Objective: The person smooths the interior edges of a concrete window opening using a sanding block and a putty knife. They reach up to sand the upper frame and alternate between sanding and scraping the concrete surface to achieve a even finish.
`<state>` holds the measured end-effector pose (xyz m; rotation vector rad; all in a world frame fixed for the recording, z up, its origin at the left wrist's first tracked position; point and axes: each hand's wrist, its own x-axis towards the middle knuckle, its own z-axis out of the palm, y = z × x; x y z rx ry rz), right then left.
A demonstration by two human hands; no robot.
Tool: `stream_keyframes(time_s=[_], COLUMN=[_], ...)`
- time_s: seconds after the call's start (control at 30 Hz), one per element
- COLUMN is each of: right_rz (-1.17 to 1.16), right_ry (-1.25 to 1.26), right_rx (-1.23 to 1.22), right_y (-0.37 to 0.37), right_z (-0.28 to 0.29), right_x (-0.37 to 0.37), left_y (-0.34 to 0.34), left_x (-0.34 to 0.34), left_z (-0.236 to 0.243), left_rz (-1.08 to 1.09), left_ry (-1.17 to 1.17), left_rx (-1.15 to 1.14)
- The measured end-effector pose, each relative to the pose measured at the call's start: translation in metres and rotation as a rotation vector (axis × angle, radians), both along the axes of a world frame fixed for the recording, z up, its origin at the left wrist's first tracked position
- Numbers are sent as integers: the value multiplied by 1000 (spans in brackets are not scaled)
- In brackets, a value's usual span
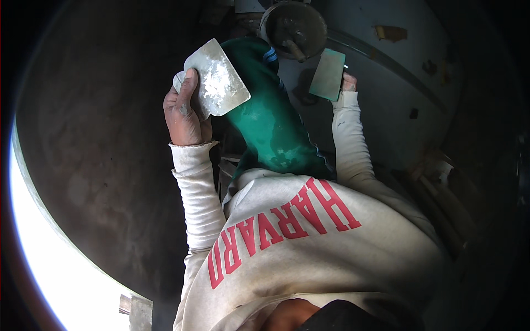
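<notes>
My left hand (185, 110) is closed on a wide metal scraper plate (216, 80), thumb across its near corner. White smears of a paste-like material cover the plate's face, which is tilted up beside my green-trousered leg. Out to the right, my right hand (349, 83) grips a flat rectangular plate (329, 74) with a greenish face, held by its right side. Most of the right-hand fingers are hidden behind that plate, and its exact kind cannot be made out. The two plates are apart, one on each side of my leg.
A round bucket (266, 27) stands beyond my knee, with a handle (295, 51) leaning out of it. A brownish scrap (391, 33) lies on the floor at the far right. Boards (441, 204) lie to my right. A bright opening (49, 265) is at lower left.
</notes>
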<state>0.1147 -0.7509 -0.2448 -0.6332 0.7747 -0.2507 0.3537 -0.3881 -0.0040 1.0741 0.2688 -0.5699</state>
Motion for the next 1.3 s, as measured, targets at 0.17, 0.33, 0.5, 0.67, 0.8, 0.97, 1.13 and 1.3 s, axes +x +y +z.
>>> stream_keyframes(time_s=[0.17,0.33,0.5,0.67,0.8,0.97,1.13,1.3], right_rz=[-89,35,227,164,206,391,520,457], right_ry=[-293,-462,-598,-541,-568,-499,-591,-256], right_rx=[119,27,94,147,160,7,39,-26], right_y=[36,76,99,91,78,72,72,76], right_z=[62,143,185,177,182,189,207,202], right_x=[45,95,118,106,105,104,104,80], left_y=[0,-5,-35,-51,-48,-42,-40,-34], left_x=[5,-2,-20,-25,-20,-13,-6,16], left_z=[-3,13,33,25,16,18,21,32], left_rz=[29,-59,-224,-292,-290,-278,-227,-203], left_ry=[-25,-13,102,206,238,268,306,51], left_rx=[17,-17,-48,-97,-125,-137,-185,-104])
